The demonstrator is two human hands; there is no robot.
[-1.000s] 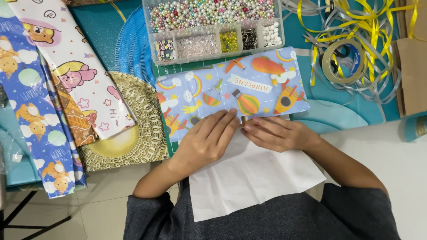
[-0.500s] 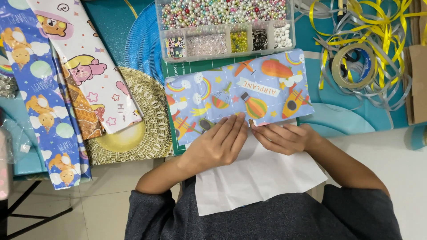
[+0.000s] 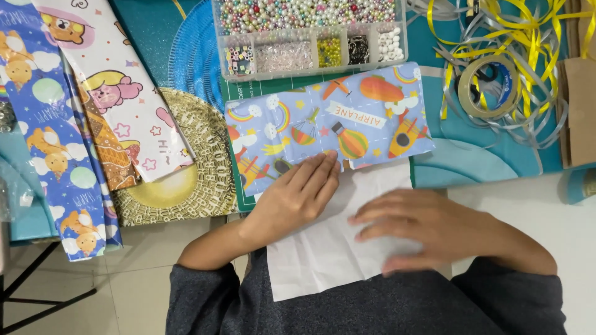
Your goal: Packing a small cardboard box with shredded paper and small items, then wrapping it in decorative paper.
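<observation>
A sheet of blue wrapping paper [image 3: 347, 121] printed with rainbows, balloons and rockets lies folded on a green cutting mat [image 3: 239, 186]; its white underside [image 3: 323, 254] spreads toward me. My left hand [image 3: 298, 195] lies flat on the fold's lower edge, fingertips on the printed side. My right hand [image 3: 422, 229] hovers or rests flat over the white part, fingers spread, holding nothing.
A clear compartment box of beads [image 3: 307, 34] stands behind the paper. Cartoon-printed wrapping sheets [image 3: 93, 105] and a gold round mat [image 3: 186, 167] lie at the left. A tape roll [image 3: 481, 87] sits among yellow and silver ribbons [image 3: 515, 43] at the right, beside brown card [image 3: 580, 108].
My right hand has left the fold's edge and moved down and right onto the white part of the paper. My left hand stays on the fold.
</observation>
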